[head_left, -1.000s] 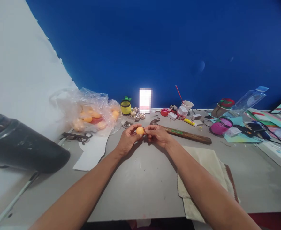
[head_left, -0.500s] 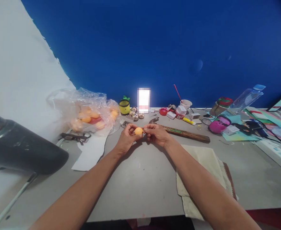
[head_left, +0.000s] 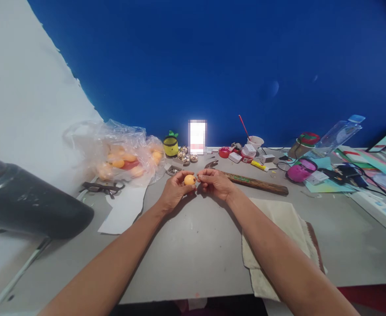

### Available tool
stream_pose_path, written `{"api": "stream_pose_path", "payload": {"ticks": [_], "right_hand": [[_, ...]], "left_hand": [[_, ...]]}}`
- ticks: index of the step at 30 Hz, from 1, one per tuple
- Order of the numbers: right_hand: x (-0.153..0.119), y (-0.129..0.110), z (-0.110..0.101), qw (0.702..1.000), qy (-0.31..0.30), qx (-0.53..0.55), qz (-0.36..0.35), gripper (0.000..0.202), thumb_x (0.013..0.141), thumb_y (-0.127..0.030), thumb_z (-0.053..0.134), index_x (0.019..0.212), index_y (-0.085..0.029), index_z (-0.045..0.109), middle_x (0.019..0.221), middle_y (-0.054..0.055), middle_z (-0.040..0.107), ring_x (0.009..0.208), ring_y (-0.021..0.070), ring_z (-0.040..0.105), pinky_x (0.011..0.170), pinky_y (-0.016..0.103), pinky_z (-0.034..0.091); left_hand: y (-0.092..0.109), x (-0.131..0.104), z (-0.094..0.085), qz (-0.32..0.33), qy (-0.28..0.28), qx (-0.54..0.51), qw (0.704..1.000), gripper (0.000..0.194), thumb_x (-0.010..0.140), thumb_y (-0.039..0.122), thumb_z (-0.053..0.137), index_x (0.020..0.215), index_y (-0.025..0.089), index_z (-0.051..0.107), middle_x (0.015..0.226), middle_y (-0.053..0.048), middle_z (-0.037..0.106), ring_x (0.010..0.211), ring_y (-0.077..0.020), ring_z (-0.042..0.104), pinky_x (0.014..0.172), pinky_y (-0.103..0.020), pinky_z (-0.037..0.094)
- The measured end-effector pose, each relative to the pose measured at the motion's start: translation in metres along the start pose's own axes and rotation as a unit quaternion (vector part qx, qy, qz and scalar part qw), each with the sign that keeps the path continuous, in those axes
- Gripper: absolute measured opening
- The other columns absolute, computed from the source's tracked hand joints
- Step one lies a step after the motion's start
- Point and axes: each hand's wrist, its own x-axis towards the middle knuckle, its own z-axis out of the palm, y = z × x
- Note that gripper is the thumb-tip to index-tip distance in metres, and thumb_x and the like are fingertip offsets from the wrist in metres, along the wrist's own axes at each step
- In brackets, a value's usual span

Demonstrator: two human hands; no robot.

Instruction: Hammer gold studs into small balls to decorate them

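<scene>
My left hand (head_left: 176,189) holds a small orange ball (head_left: 189,180), like a table tennis ball, between thumb and fingers above the table. A dark reddish spot or hole shows on the ball's right side. Just right of it, my right hand (head_left: 214,183) is closed in a pinch, its fingertips slightly apart from the ball. Whatever that pinch holds is too small to tell. Behind my left fingers sits a small open box (head_left: 173,170) of tiny dark pieces. A hammer (head_left: 255,183) with a wooden handle lies behind my right hand.
A clear plastic bag (head_left: 127,136) of orange balls stands at left, beside eyeglasses (head_left: 104,188) and white paper (head_left: 123,215). Shiny gold balls (head_left: 186,160) sit near the wall. A folded cloth (head_left: 272,219) lies under my right forearm. A large dark cylinder (head_left: 35,202) leans in at left.
The ball has turned in my left hand, so a dark spot now faces right. My right fingertips have drawn slightly away from it.
</scene>
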Motion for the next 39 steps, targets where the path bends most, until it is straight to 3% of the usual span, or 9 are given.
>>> {"api": "stream_pose_path", "payload": {"ticks": [6, 14, 19, 22, 25, 31, 39], "right_hand": [[-0.001, 0.001, 0.001, 1.000, -0.013, -0.007, -0.001, 0.040, 0.055, -0.035, 0.101, 0.079, -0.017, 0.074, 0.074, 0.000, 0.073, 0.051, 0.0052, 0.051, 0.050, 0.020, 0.048], [-0.001, 0.001, 0.002, 0.999, -0.010, -0.028, 0.012, 0.046, 0.050, -0.038, 0.103, 0.079, -0.017, 0.075, 0.073, 0.000, 0.073, 0.051, 0.0050, 0.050, 0.048, 0.019, 0.048], [-0.002, 0.003, 0.006, 0.999, -0.020, -0.033, 0.020, 0.045, 0.052, -0.038, 0.103, 0.078, -0.017, 0.074, 0.068, -0.001, 0.070, 0.051, 0.0059, 0.051, 0.050, 0.020, 0.048], [-0.002, 0.005, 0.009, 0.999, -0.028, -0.033, 0.020, 0.046, 0.051, -0.039, 0.103, 0.080, -0.017, 0.074, 0.065, -0.001, 0.069, 0.051, 0.0064, 0.051, 0.050, 0.020, 0.047], [-0.002, 0.008, 0.010, 0.999, -0.029, -0.036, 0.013, 0.045, 0.052, -0.039, 0.102, 0.079, -0.017, 0.074, 0.068, 0.000, 0.071, 0.051, 0.0067, 0.052, 0.049, 0.019, 0.044], [-0.003, 0.007, 0.012, 0.999, -0.023, -0.042, -0.007, 0.044, 0.051, -0.042, 0.102, 0.075, -0.017, 0.074, 0.071, 0.001, 0.072, 0.052, 0.0063, 0.051, 0.048, 0.019, 0.043], [-0.003, 0.008, 0.014, 0.998, -0.015, -0.060, 0.017, 0.043, 0.053, -0.039, 0.102, 0.077, -0.017, 0.075, 0.070, 0.002, 0.072, 0.051, 0.0062, 0.051, 0.048, 0.019, 0.043]], "left_hand": [[-0.002, 0.001, 0.000, 0.012, -0.017, 0.015, 1.000, 0.052, 0.064, 0.028, 0.092, 0.105, 0.017, 0.063, 0.089, -0.001, 0.070, 0.067, -0.0130, 0.065, 0.064, -0.029, 0.056], [-0.008, 0.001, 0.000, 0.062, 0.027, 0.136, 0.988, 0.049, 0.065, 0.023, 0.086, 0.104, 0.021, 0.056, 0.089, 0.002, 0.066, 0.072, -0.0142, 0.064, 0.066, -0.027, 0.053], [-0.004, -0.005, 0.004, 0.054, -0.026, 0.159, 0.985, 0.031, 0.076, 0.028, 0.078, 0.100, 0.022, 0.059, 0.080, 0.002, 0.067, 0.064, -0.0175, 0.066, 0.064, -0.030, 0.052], [-0.004, -0.006, 0.003, 0.079, -0.005, 0.195, 0.978, 0.029, 0.077, 0.030, 0.077, 0.094, 0.023, 0.055, 0.077, 0.003, 0.064, 0.064, -0.0163, 0.061, 0.062, -0.027, 0.047], [-0.004, -0.006, 0.002, 0.119, 0.015, 0.236, 0.964, 0.028, 0.079, 0.031, 0.077, 0.096, 0.023, 0.057, 0.084, 0.002, 0.063, 0.073, -0.0166, 0.059, 0.067, -0.027, 0.046], [-0.003, -0.006, 0.002, 0.138, 0.012, 0.268, 0.953, 0.021, 0.088, 0.034, 0.067, 0.104, 0.021, 0.061, 0.096, -0.003, 0.067, 0.090, -0.0218, 0.061, 0.081, -0.033, 0.048], [-0.005, -0.008, 0.001, 0.147, 0.013, 0.305, 0.941, 0.017, 0.091, 0.034, 0.063, 0.102, 0.022, 0.058, 0.096, -0.004, 0.066, 0.091, -0.0238, 0.061, 0.084, -0.036, 0.048]]}}
